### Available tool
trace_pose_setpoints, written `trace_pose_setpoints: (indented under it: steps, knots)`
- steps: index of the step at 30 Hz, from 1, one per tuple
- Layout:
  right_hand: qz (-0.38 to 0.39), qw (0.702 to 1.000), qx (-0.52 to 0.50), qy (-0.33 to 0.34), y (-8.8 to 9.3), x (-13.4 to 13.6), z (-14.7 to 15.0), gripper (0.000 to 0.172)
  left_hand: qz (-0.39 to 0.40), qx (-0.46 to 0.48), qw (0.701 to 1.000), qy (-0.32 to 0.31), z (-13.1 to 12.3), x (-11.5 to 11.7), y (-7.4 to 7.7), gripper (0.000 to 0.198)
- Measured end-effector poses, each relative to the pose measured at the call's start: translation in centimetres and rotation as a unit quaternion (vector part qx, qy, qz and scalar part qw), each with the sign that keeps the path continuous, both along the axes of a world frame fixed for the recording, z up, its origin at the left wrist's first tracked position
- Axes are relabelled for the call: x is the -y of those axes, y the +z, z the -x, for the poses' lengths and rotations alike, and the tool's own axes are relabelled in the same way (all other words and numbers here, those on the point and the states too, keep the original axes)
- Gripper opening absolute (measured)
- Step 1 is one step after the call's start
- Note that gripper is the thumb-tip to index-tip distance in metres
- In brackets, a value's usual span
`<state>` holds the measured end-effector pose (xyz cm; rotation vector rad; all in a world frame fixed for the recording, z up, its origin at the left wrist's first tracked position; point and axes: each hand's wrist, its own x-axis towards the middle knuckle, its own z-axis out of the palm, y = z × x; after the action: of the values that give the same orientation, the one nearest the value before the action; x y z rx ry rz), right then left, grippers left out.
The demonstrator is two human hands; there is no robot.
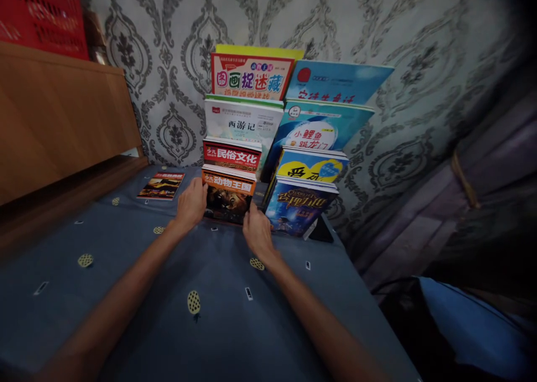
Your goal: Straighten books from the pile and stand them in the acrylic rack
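Note:
An orange and black book with a lion on its cover (230, 196) stands upright at the front of the left stack. My left hand (193, 203) is closed on its left edge, and my right hand (257, 229) pinches its lower right edge. Directly behind it stands a red-topped book (231, 155), then a white book (243, 122) and a red-bordered book (252, 77) higher up. To the right, a dark blue book (297, 206) fronts a second stack, with a yellow and blue book (310, 165) and two larger blue books behind.
A thin dark book (161, 185) lies flat left of my left hand. Patterned cloth (168, 303) covers the surface. A wooden cabinet (62, 119) with a red basket (42, 18) borders the left; a tied curtain (444, 186) hangs at right. Patterned wallpaper rises behind the books.

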<state>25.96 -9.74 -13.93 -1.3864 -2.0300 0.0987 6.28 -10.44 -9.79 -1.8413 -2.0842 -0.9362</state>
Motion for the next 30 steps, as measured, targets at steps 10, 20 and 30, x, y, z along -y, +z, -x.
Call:
trace_pose_setpoints:
  steps: [10, 20, 30]
  knots:
    - [0.022, 0.998, 0.056, -0.022, 1.1, 1.1, 0.0, 0.048, 0.015, -0.01, 1.0, -0.007, 0.3, 0.4, 0.3, 0.024]
    - [-0.041, 0.998, -0.022, 0.035, -1.9, 0.2, -1.1, 0.052, -0.007, 0.005, 0.996, -0.084, 3.1, 0.4, -0.7, 0.035]
    - [-0.1, 0.98, -0.008, 0.172, -6.4, 6.4, -4.5, 0.053, 0.192, -0.073, 0.971, 0.121, 10.5, -2.3, -4.9, 0.046]
